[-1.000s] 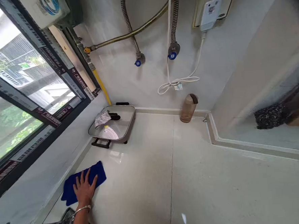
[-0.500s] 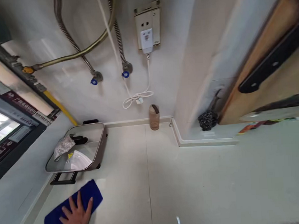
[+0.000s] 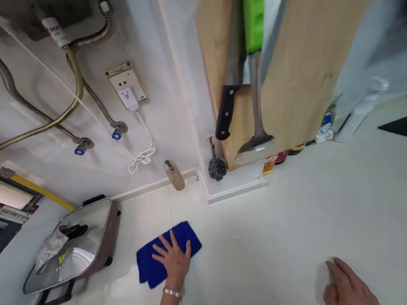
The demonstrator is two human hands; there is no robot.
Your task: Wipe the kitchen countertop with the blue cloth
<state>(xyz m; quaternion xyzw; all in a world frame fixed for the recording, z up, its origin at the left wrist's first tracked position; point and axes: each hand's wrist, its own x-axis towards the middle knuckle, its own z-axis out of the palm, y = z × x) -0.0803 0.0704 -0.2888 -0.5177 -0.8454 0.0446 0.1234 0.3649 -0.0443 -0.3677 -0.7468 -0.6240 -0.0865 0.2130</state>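
A folded dark blue cloth (image 3: 150, 265) lies on the glossy white tiled surface (image 3: 251, 255). On top of it, my left hand (image 3: 175, 260) lies flat with its fingers spread, pressing the cloth down. A metal band circles that wrist. At the lower right, my right hand (image 3: 349, 288) is low over the surface with its fingers curled. Whether anything is inside those fingers is hidden. To the left of the cloth stands a brown rectangular electric pan (image 3: 107, 241) with a glass lid and a crumpled grey cloth (image 3: 51, 249) on it.
A brownish bottle (image 3: 174, 175) stands against the wall, near a steel-wool scrubber (image 3: 217, 168) hanging on a hook. Right of it is a wooden board (image 3: 299, 87) with a black-handled knife (image 3: 227, 112) and a spatula (image 3: 256, 98). A plugged-in white cord (image 3: 143, 154) hangs looped on the wall.
My left hand has slid the blue cloth rightward and away from the pan. My right hand has come into view at the lower right. The view has turned to the right.
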